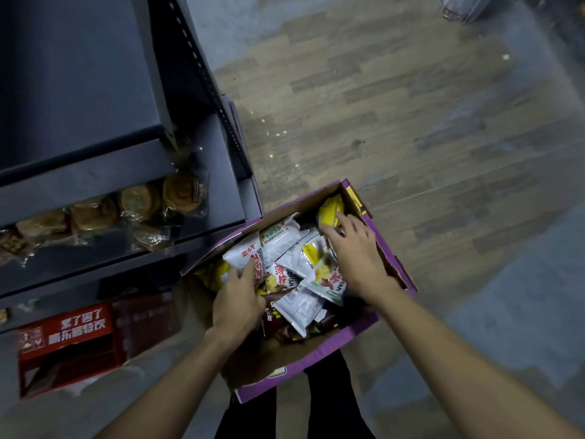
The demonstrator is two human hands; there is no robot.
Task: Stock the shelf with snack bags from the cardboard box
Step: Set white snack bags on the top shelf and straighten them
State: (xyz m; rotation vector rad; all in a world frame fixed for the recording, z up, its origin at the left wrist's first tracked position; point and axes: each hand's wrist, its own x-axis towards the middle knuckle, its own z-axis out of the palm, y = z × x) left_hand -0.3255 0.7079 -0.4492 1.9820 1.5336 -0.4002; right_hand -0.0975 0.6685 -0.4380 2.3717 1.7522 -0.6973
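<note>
While the left hand [239,301] pinches a white snack bag [242,251] and the right hand [354,258] lays spread fingers [332,232] on bags heaped in the cardboard box [345,342] beside the shelf [95,175], a shallow pinch on slick packets risks a drop.

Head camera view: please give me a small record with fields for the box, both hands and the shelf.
box: purple cardboard box, open, beside the shelf
contents: many snack bags in a loose pile
left: left hand grips white snack bag
right: right hand has fingers on yellow bag; grip unclear
shelf: dark shelf; wrapped pastries on a lower level
</note>
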